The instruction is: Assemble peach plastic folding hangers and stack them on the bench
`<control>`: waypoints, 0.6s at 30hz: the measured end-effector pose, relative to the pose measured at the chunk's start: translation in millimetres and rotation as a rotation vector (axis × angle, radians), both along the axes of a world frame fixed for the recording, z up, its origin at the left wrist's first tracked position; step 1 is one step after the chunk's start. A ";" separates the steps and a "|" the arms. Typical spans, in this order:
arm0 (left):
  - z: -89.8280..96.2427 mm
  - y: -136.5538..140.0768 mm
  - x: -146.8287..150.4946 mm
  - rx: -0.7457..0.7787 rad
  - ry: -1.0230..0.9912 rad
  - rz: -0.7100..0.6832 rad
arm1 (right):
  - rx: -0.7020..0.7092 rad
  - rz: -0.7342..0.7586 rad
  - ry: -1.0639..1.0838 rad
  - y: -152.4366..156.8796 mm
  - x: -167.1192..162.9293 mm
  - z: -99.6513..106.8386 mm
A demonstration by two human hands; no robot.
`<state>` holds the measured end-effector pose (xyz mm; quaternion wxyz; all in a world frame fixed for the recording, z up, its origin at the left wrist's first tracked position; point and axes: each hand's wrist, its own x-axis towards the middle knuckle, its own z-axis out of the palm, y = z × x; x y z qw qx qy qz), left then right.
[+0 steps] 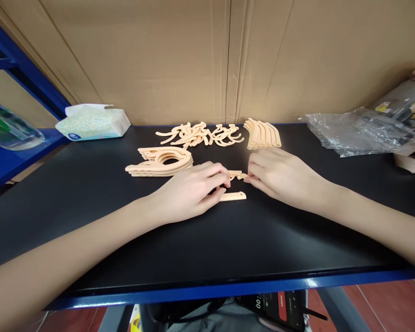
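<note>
1. Left hand (197, 189): palm down, fingers bent, over the left ends of the beige pieces at the centre of the black tabletop (228, 249). The fingers hide the contact; cannot tell whether it grips.
2. Right hand (280, 177): thumb and forefinger brought together at the rounded end of a small beige piece (242, 176), apparently pinching it; remaining fingers curled.
3. Small beige piece: located in the gap between the hands, just beside a thin beige strip (235, 172).
4. Flat beige bar (233, 197): lies nearer the table's front edge, hole at its right end; its left end is hidden by the left hand.
5. Stack of beige frames (159, 161): beyond the left forearm, several layers high, flat.
6. Behind: loose pile of beige hooks (190, 133), second cluster of hooks (226, 134), then row of curved beige arms (263, 133) beyond the right hand.
7. Periphery: tissue pack (93, 124) rear left; clear plastic bag (352, 131) rear right.
</note>
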<state>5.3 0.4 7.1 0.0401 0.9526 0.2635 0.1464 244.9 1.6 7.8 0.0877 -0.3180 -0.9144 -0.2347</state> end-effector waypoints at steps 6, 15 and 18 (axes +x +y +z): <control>-0.8 -0.4 0.4 -0.026 0.041 0.042 | -0.047 -0.055 0.048 -2.5 -2.9 -0.6; -0.7 -1.0 -0.1 -0.054 -0.030 -0.007 | -0.160 -0.196 0.137 -3.2 2.6 8.3; -0.7 -1.0 0.7 -0.085 -0.018 -0.060 | -0.284 -0.262 0.174 -4.4 4.4 10.2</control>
